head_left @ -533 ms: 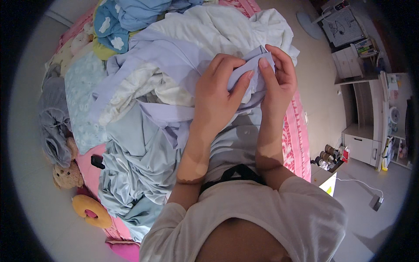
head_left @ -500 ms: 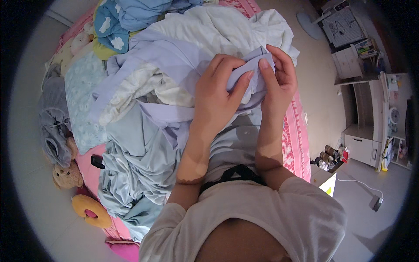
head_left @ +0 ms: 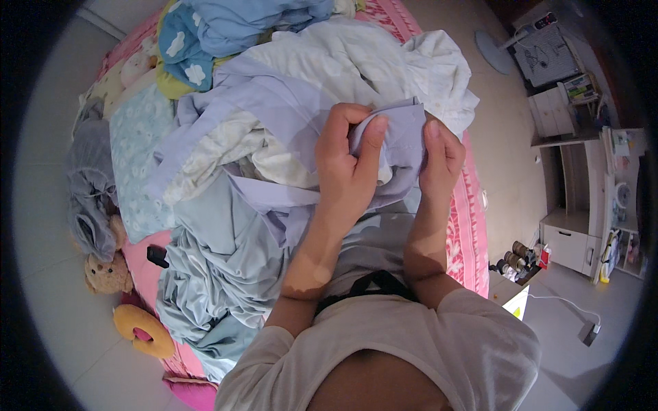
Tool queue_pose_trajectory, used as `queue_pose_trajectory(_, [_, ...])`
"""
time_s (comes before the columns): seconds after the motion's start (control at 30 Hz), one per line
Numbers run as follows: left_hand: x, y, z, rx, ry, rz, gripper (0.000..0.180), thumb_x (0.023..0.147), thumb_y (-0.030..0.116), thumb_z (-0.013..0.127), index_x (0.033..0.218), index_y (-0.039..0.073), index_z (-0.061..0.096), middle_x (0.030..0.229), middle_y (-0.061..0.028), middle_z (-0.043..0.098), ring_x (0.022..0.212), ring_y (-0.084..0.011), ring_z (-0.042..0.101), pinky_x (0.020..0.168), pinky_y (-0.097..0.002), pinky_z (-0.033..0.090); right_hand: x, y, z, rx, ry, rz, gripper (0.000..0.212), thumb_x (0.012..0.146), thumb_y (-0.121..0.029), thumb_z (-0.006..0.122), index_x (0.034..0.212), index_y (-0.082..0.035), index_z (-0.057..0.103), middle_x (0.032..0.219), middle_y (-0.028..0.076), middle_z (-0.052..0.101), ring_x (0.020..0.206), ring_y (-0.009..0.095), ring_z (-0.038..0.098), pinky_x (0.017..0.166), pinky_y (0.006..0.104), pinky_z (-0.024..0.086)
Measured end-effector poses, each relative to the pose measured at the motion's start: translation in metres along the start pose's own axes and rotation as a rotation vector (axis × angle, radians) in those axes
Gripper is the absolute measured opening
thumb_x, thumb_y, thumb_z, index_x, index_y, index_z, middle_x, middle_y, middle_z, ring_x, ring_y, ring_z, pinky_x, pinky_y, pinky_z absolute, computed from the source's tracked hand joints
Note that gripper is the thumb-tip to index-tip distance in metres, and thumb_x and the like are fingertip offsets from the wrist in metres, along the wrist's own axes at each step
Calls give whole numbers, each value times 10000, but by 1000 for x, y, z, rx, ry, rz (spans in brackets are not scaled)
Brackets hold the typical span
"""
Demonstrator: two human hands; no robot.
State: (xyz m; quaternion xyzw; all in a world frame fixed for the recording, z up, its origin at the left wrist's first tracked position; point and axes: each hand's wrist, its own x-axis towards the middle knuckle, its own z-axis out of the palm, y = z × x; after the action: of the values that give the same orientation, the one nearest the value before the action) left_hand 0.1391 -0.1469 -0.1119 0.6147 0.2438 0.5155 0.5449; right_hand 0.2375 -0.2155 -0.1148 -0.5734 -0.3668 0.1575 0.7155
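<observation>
A lavender duvet cover [head_left: 274, 96] lies loosely bunched around a white quilt [head_left: 356, 58] on the bed in front of me. My left hand [head_left: 346, 161] is closed on a raised part of the cover, thumb on top and fingers curled behind it. On the other side of that raised fold, my right hand [head_left: 442, 154] pinches the cover's edge, its thumb on the near face and the fingertips out of sight behind. Whether any quilt is caught inside the gripped cloth is hidden.
Crumpled pale-blue bedding [head_left: 219, 253] spreads at the left, beside a patterned light-blue pillow [head_left: 140, 157]. A teddy bear [head_left: 106, 274] and an orange ring cushion [head_left: 144, 331] lie along the bed's left edge. White cabinets [head_left: 569, 236] stand across the floor at the right.
The held cover has been turned more upright between my hands. My right fingers have come down from over its top to its right edge. The view has shifted slightly.
</observation>
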Motion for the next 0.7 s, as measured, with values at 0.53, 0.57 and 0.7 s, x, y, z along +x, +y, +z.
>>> queue_pose_trajectory(0.53, [4, -6, 1, 159, 6, 147, 150, 785, 86, 627, 823, 25, 494, 769, -92, 529, 669, -232, 504, 597, -310, 401, 5, -7, -7, -203, -174, -96, 158, 780, -74, 614, 893, 35, 599, 798, 70, 592, 747, 144, 535, 694, 229, 404])
queue_pose_trajectory(0.57, [7, -4, 0, 195, -45, 204, 165, 772, 98, 638, 826, 28, 499, 780, -100, 534, 687, -258, 510, 609, -326, 402, 2, -7, -7, -289, -127, -9, 158, 796, -90, 614, 899, 29, 598, 800, 54, 595, 751, 128, 534, 696, 219, 401])
queue_pose_trajectory(0.7, [22, 12, -20, 532, -401, 324, 271, 684, 173, 707, 803, 10, 527, 826, -101, 560, 772, -276, 538, 702, -336, 402, 9, 0, -15, 208, 234, 90, 160, 858, -103, 567, 964, 12, 598, 819, -16, 589, 732, 52, 509, 660, 186, 389])
